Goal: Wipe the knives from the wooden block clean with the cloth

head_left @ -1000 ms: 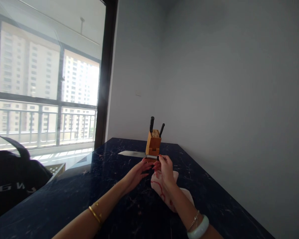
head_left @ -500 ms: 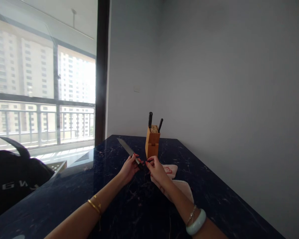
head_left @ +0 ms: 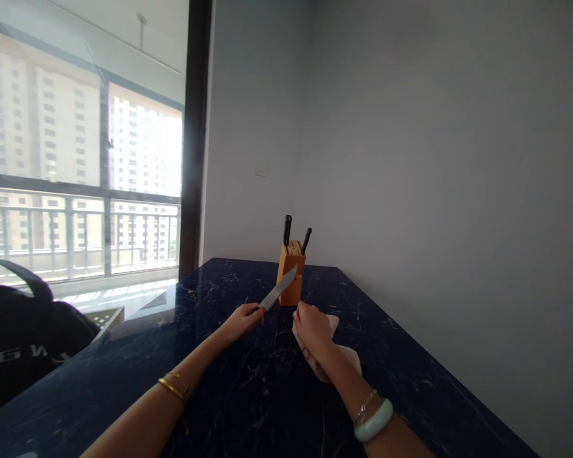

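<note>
Dark marble counter [head_left: 262,407], far end against the wall: left hand [head_left: 241,321] closed around a knife [head_left: 277,289], handle hidden in the fist, blade angled up and away toward a wooden block [head_left: 290,273]. Blade tip overlaps the block in this view; cannot tell if they touch. Block upright near the counter's far edge, two black handles [head_left: 287,229] standing from its top. Right hand [head_left: 312,334] palm down on a folded pink cloth [head_left: 348,360], fingers together, not fully spread; cannot tell if it grips the cloth. Cloth lies just right of the block, nearer the wall. Hands apart. Gold bangle [head_left: 172,388] on left wrist, pale jade bangle [head_left: 373,420] on right. Black bag [head_left: 19,331] at left, below the window [head_left: 143,159].
</note>
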The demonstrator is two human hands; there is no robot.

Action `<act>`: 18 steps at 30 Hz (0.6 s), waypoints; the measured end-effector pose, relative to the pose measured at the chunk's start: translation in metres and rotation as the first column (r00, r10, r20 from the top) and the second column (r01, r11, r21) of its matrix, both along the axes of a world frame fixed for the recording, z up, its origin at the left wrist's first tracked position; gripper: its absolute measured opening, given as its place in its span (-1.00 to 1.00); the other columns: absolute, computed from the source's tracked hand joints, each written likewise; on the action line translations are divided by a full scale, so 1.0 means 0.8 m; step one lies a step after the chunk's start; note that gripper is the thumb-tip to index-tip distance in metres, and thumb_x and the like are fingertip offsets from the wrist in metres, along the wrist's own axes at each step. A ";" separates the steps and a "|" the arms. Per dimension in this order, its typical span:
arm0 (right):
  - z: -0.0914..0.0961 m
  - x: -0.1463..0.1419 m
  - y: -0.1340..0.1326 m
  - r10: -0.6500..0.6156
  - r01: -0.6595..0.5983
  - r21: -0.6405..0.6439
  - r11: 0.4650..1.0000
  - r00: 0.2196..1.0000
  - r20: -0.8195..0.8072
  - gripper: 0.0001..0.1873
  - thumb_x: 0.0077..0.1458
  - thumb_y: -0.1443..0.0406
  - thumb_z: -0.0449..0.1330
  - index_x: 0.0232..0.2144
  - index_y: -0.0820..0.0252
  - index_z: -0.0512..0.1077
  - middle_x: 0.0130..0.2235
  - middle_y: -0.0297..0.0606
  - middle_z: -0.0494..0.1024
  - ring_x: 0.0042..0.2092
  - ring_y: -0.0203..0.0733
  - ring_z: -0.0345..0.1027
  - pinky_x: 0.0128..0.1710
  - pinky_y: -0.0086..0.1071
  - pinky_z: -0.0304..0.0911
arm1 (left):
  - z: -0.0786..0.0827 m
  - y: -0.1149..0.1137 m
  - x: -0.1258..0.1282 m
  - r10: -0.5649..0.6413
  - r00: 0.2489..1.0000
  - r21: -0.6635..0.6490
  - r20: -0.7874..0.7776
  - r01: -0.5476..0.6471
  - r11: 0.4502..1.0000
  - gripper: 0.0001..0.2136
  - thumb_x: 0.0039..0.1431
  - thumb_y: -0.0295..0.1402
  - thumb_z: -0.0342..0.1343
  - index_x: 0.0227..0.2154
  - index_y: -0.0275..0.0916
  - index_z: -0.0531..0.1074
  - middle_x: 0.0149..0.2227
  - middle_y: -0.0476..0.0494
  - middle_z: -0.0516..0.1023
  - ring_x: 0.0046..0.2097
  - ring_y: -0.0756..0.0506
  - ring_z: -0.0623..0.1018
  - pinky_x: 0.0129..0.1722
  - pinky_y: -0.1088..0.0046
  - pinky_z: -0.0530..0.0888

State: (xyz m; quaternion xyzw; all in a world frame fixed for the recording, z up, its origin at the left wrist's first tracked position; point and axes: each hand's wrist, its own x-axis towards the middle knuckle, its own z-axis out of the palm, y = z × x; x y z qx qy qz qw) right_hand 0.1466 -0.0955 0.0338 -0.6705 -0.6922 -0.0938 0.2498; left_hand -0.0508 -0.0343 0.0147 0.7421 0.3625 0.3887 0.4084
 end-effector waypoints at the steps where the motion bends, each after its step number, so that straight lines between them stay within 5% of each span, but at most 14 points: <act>1: 0.001 0.002 0.002 -0.026 0.026 0.029 0.999 1.000 0.013 -0.83 0.12 0.33 -0.08 -0.33 0.16 0.31 -0.33 -0.17 0.46 -0.26 -0.14 0.35 -0.37 -0.37 0.08 | -0.001 -0.001 0.001 -0.018 0.999 -0.004 -0.046 0.017 1.000 -0.61 0.00 0.00 -0.01 -0.54 -0.28 0.40 -0.79 0.15 0.14 -0.74 0.10 0.13 -0.71 0.59 0.05; 6: 0.004 0.019 0.009 -0.202 0.194 0.142 0.971 0.978 0.050 -0.86 0.09 0.33 -0.05 -0.31 0.15 0.29 -0.39 -0.21 0.47 -0.34 -0.15 0.37 -0.42 -0.38 0.04 | -0.010 0.000 0.006 -0.054 0.973 -0.019 -0.226 0.051 0.999 -0.59 -0.01 0.02 -0.04 -0.52 -0.27 0.43 -0.78 0.13 0.14 -0.74 0.07 0.14 -0.72 0.57 0.07; 10: 0.011 0.025 0.007 -0.227 0.226 0.190 0.955 0.974 -0.021 -0.87 0.11 0.31 -0.07 -0.33 0.15 0.28 -0.40 -0.25 0.46 -0.35 -0.18 0.37 -0.43 -0.40 0.04 | -0.017 0.000 0.007 -0.023 0.945 0.026 -0.326 0.034 0.999 -0.61 -0.02 0.00 -0.03 -0.54 -0.25 0.44 -0.75 0.08 0.24 -0.69 0.04 0.24 -0.67 0.56 0.12; 18: -0.007 -0.015 -0.002 0.214 -0.163 0.226 0.960 0.950 -0.226 -0.88 0.09 0.34 -0.05 -0.39 0.11 0.28 -0.34 -0.34 0.45 -0.29 -0.27 0.33 -0.31 -0.46 0.11 | -0.022 -0.010 0.024 0.099 0.898 0.246 -0.428 0.010 0.969 -0.66 -0.06 0.00 0.02 -0.54 -0.19 0.44 -0.55 -0.06 0.46 -0.48 -0.10 0.43 -0.50 0.50 0.19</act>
